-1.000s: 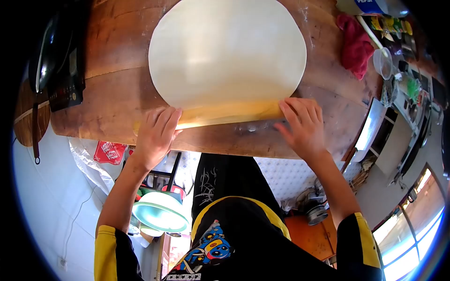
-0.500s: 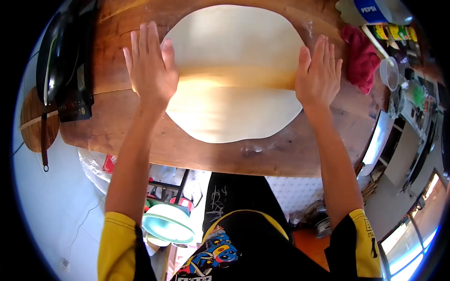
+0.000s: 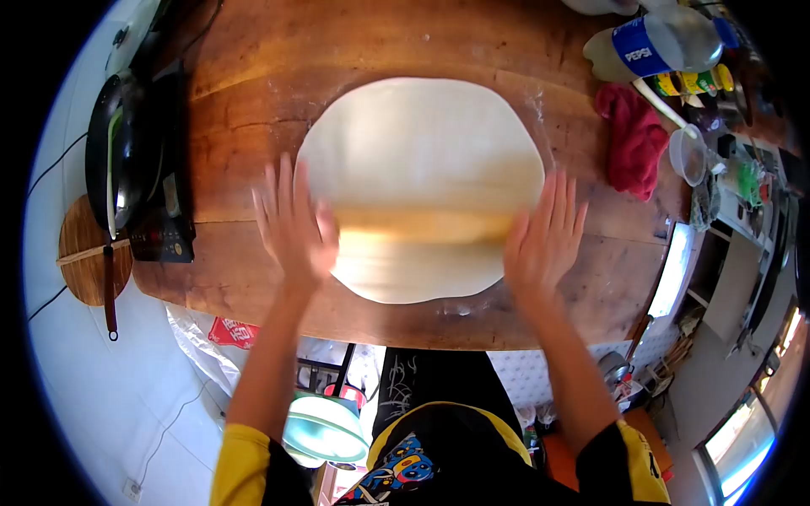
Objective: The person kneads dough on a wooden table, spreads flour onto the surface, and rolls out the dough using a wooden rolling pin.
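A wide, thin round of pale dough (image 3: 422,152) lies flat on the wooden table (image 3: 388,42). Across its nearer half runs a wooden rolling pin (image 3: 422,228), smeared by motion. My left hand (image 3: 297,223) rests palm down at the pin's left end, its fingers stretched out and spread. At the opposite end, my right hand (image 3: 544,232) lies the same way, fingers extended forward. Neither hand wraps round the pin, and both palms hide its ends.
On the left stand a black wok (image 3: 105,152) and a black cooktop (image 3: 164,240), with a round wooden board (image 3: 84,278) beside them. A Pepsi bottle (image 3: 654,46), a dark red cloth (image 3: 631,139) and a clear plastic cup (image 3: 688,156) occupy the right side. Below the table edge sits a pale green basin (image 3: 325,430).
Both hands and the rolling pin have moved toward my body over the dough. My hands are now somewhat closer together. The whole view has shifted, showing more of the table's far side.
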Motion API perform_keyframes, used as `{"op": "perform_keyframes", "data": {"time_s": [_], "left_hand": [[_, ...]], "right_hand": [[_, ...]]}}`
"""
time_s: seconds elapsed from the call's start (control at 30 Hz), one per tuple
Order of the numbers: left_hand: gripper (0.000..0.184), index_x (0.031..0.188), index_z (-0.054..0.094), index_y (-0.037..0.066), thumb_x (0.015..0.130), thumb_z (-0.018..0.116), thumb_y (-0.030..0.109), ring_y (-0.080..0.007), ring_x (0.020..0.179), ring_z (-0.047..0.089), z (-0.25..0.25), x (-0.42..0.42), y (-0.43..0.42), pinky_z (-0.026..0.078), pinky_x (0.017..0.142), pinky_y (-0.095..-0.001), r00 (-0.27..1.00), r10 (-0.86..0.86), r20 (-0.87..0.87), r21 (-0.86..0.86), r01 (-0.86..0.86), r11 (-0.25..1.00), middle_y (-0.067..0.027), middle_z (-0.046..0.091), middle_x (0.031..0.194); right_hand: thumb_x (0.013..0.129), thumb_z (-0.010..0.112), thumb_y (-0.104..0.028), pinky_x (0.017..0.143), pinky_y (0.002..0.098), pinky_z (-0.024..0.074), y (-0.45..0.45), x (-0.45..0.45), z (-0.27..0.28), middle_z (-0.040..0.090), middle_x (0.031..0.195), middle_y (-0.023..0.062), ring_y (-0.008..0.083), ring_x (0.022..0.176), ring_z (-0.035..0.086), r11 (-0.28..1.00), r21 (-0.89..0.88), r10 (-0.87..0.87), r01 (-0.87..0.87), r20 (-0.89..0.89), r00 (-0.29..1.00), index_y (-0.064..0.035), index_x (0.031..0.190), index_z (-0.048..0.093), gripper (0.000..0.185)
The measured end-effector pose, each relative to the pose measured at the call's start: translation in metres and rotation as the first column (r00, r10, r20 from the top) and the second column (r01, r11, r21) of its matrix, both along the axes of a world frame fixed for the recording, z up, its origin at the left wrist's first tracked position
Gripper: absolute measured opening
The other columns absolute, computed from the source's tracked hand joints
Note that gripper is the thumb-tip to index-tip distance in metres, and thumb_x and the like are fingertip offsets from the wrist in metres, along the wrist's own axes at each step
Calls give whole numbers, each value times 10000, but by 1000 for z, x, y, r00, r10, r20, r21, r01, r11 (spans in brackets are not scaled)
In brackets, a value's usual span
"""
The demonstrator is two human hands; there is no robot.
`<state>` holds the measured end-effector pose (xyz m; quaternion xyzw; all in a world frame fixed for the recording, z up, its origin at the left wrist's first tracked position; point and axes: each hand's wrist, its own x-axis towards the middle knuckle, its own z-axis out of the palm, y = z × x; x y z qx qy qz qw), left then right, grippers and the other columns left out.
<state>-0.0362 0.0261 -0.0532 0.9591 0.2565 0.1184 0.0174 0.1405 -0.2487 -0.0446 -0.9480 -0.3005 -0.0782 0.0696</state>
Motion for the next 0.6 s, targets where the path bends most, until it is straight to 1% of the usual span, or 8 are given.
{"op": "perform_keyframes", "data": {"time_s": [0.1,0.17,0.2,0.23,0.33,0.43,0.57,0.6], "left_hand": [[557,1490,460,50,1060,359,389,-398,1475,326,3,77,49,204,1209,-559,996,26,82,-19,-25,1000,-174,423,1562],[545,1499,449,61,1059,376,375,-390,1478,322,3,83,54,207,1208,-559,993,100,63,-78,-95,992,-158,409,1575],[541,1498,448,66,1052,393,368,-383,1475,330,8,63,38,203,1209,-559,997,33,71,-29,-31,999,-146,415,1572],[562,1506,430,49,1041,403,363,-392,1473,328,8,30,19,188,1213,-565,998,36,-59,16,-35,999,-152,413,1571],[636,1530,340,-46,1032,389,347,-431,1484,290,20,-43,-34,143,1216,-581,994,36,-105,-146,-51,988,-259,339,1582],[639,1526,335,-60,1031,387,340,-434,1491,278,27,-83,-53,136,1216,-581,981,33,-193,-182,-69,981,-287,311,1587],[628,1529,323,-63,1049,344,341,-440,1487,279,22,-9,0,168,1205,-588,989,-45,-143,-152,23,988,-285,309,1589],[628,1535,300,-66,1055,344,337,-460,1477,283,25,5,9,189,1192,-607,961,-97,-257,-101,73,992,-285,300,1592]], "right_hand": [[1007,475,-311,1186,554,268,68,84,1,482,1504,211,381,1430,408,991,94,-88,92,-45,995,35,1470,445,579],[1006,471,-305,1188,559,259,52,61,3,483,1504,208,387,1429,408,997,52,-50,53,-63,997,33,1488,419,591],[1005,468,-299,1190,565,250,50,58,4,484,1503,206,394,1428,407,999,38,-10,11,-34,999,32,1506,394,605],[1014,459,-304,1195,568,236,31,32,3,460,1521,209,405,1436,388,1000,17,2,-1,-81,997,33,1513,377,608],[1011,471,-348,1197,590,208,-19,-57,17,383,1572,219,437,1461,331,999,-20,-39,36,-209,977,42,1519,356,651],[989,487,-373,1194,605,196,-41,-99,24,337,1598,224,442,1472,309,999,10,-40,44,-245,969,50,1521,346,694],[1002,466,-386,1195,588,204,-5,-19,20,374,1571,243,447,1453,342,998,12,59,-58,-214,975,71,1497,376,679],[1011,457,-390,1195,578,210,9,-6,22,414,1542,246,451,1435,370,997,-63,36,-48,-191,981,75,1485,391,667]]}}
